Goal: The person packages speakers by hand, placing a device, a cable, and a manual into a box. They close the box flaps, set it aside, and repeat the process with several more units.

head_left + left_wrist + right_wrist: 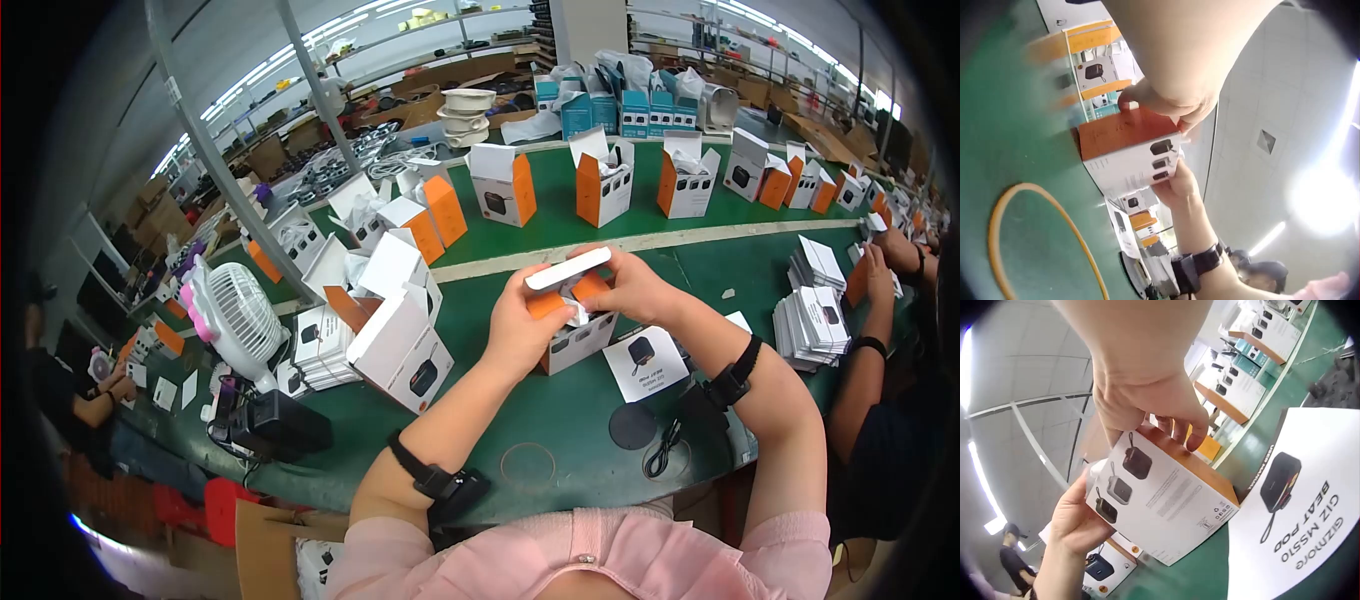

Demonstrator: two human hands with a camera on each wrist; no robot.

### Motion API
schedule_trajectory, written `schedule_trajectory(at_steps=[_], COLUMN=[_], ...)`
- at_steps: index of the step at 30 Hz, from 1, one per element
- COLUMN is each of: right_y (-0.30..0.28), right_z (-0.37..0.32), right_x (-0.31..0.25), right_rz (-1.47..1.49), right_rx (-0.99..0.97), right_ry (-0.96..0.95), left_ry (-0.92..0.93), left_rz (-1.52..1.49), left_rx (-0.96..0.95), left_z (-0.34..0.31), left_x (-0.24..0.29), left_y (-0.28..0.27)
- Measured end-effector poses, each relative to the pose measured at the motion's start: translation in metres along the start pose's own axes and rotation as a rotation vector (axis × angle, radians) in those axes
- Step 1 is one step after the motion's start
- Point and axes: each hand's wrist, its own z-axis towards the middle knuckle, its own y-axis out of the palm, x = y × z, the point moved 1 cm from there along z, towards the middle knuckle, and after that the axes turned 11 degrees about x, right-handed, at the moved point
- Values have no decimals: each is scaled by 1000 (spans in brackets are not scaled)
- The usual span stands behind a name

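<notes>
A white and orange speaker box (582,345) stands on the green table, its white lid (567,270) raised and its orange side flaps at the top. My left hand (525,318) grips the box's upper left side, thumb at a flap. My right hand (640,290) holds the upper right side the same way. Pictures of small speakers show on one box face (1154,494) in the right wrist view, and an orange side (1119,134) fills the left wrist view's middle. Some white wrapping sits between the flaps. A printed user manual (645,365) lies just right of the box.
At left are another open box (405,350), a stack of manuals (322,345) and a white fan (240,315). Nearer me lie a rubber band (528,467), a black disc (632,427) and a coiled cable (662,450). More open boxes line the raised back strip. Another person works at right.
</notes>
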Motion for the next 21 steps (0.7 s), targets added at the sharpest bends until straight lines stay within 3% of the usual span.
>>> schedule_trajectory(at_steps=[1, 3, 4, 5, 7, 8, 12, 21], right_y=[0, -12, -21, -26, -27, -27, -22, -17], right_z=[-3, -5, -9, -15, -31, -32, -26, -25], right_x=[-8, 0, -3, -4, -20, -17, -5, 7], right_rz=[-28, 92, -173, -281, -383, -379, -377, -482], right_rx=[-13, -86, -124, -174, -206, -205, -94, 56], right_ry=[2, -77, -346, -439, -506, -493, -411, -596], left_ry=[-1, 90, 403, 390, 729, 692, 547, 639], left_rz=[4, 316, 466, 470, 599, 579, 512, 628], left_rx=[4, -62, -51, -54, -285, -369, -395, -281], left_z=[3, 14, 13, 13, 8, 6, -1, 0], left_x=[-1, 0, 11, 16, 24, 30, 38, 25], left_y=[-2, -9, -13, -17, -20, -21, -23, -16])
